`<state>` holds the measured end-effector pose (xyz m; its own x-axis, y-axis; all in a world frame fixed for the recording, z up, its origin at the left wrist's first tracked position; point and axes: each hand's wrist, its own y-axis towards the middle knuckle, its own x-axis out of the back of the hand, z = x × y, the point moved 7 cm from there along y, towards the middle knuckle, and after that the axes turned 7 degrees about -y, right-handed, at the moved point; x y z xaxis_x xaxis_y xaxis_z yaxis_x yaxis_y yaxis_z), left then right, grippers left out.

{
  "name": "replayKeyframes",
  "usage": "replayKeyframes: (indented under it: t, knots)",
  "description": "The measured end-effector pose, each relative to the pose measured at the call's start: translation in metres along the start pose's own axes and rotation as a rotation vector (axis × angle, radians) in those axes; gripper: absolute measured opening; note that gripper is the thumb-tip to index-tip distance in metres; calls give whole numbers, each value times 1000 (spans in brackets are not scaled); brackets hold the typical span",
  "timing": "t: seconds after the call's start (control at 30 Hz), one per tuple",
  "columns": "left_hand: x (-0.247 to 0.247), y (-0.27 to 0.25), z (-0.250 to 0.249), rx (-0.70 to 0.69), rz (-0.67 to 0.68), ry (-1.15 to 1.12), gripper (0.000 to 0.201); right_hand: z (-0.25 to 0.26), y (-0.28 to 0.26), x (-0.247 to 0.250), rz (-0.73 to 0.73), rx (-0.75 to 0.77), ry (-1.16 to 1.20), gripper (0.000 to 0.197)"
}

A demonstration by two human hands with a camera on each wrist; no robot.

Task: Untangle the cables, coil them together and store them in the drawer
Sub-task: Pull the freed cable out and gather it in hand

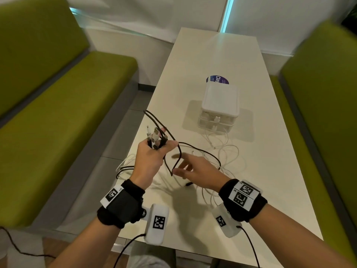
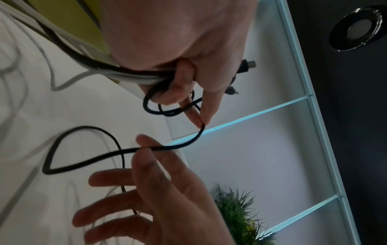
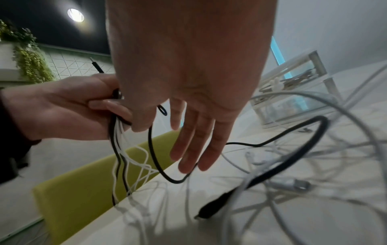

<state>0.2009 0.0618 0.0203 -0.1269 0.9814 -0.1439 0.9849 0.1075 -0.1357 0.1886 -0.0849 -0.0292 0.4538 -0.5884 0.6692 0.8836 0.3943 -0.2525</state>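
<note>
My left hand (image 1: 154,153) is raised above the table's left edge and grips a bundle of black and white cable ends (image 1: 154,136), plugs pointing up. A black cable (image 1: 201,150) loops out of that fist toward my right hand (image 1: 185,165). In the left wrist view the right hand (image 2: 159,182) pinches the black cable (image 2: 125,151) between thumb and forefinger, other fingers spread straight. Loose white cables (image 1: 226,151) lie tangled on the table. A black plug (image 1: 188,184) rests under my right hand. The small white drawer unit (image 1: 220,101) stands beyond, drawers closed.
The white table (image 1: 212,55) runs away from me between two green benches (image 1: 58,113) (image 1: 318,93). A round dark blue label (image 1: 217,79) lies behind the drawer unit. Some cables hang over the table's left edge (image 1: 123,169).
</note>
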Motion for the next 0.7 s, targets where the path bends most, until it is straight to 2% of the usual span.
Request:
replayKeyframes:
  t: [0.07, 0.23, 0.3, 0.4, 0.43, 0.57, 0.63, 0.7]
  knots:
    - [5, 3, 1, -34, -21, 87, 12, 7, 4, -6, 33, 19, -5, 17]
    - [28, 14, 5, -151, -92, 336, 15, -9, 5, 16, -134, -98, 62, 22]
    - [33, 15, 9, -152, -106, 449, 16, -19, 3, 18, -62, -146, 33, 23]
    - [31, 15, 17, -146, -49, 643, 29, -31, -4, 5, 203, -142, -417, 35]
    - [29, 15, 19, -144, -34, 681, 32, -33, -6, 0, 254, -131, -541, 32]
    - [23, 13, 23, -94, -12, 749, 26, -33, -11, -11, 282, -98, -715, 15]
    - [24, 13, 22, -94, -20, 774, 28, -31, -11, -11, 281, -102, -672, 11]
    - [29, 13, 22, -93, -34, 727, 29, -25, -9, 2, 204, -89, -550, 11]
